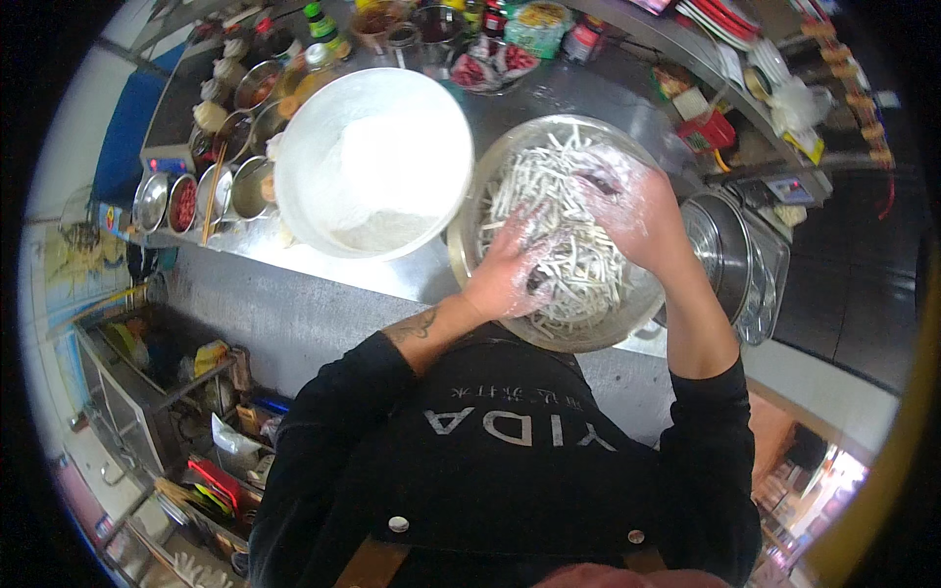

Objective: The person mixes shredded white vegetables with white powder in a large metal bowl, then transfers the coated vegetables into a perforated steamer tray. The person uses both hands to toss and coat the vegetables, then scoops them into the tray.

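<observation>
Both hands are in a round metal bowl [651, 305] filled with thin strips of food coated in white powder [581, 294]. My left hand [518, 268] lies on the strips at the bowl's near left, fingers spread and dusted white. At the upper right of the bowl, my right hand [625, 206] is bent down into the strips, its fingers covered in powder; whether it grips any is hidden. Left of the bowl stands a large white tub [287, 169] with white powder [367, 228] inside, touched by neither hand.
Small metal bowls [153, 202], one with red meat [184, 204], and chopsticks [215, 192] line the counter's left. Bottles [322, 26] and a plate of red meat [494, 70] stand behind. Metal pots [724, 250] sit close at the right, beside a red box [709, 132].
</observation>
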The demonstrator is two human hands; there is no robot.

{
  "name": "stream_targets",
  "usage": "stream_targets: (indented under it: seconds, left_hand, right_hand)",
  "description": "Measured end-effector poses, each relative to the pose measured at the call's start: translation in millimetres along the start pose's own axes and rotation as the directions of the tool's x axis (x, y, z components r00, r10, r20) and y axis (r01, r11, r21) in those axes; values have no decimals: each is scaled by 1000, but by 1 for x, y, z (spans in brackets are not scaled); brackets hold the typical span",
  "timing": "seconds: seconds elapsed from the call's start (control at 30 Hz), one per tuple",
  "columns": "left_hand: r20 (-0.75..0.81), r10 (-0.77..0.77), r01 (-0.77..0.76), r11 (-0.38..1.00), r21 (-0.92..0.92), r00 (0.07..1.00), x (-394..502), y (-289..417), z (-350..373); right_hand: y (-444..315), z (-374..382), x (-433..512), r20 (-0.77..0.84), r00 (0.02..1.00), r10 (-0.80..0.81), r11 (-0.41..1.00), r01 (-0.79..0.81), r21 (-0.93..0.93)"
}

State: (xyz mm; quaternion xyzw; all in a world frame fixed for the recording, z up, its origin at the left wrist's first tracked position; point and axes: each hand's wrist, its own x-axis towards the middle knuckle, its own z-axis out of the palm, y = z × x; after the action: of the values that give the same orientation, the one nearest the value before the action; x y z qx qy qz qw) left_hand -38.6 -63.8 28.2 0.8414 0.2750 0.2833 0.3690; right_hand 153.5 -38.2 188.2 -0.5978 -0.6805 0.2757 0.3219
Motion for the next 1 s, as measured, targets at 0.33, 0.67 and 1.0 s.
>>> stream_targets:
  seconds: [0.33, 0.67, 1.0]
  left_hand:
    - [-102, -118, 98, 979, -179, 988, -11, -14, 13]
    - [-228, 27, -43, 997, -65, 973, -16, -18, 19]
    - [-211, -59, 9, 973, -231, 976, -5, -12, -1]
  right_hand:
    - [-38, 238, 170, 686, 705, -178, 955, 292, -53]
    - [-38, 291, 153, 857, 338, 390, 920, -178, -348]
    - [-36, 196, 168, 899, 396, 188, 351, -882, 315]
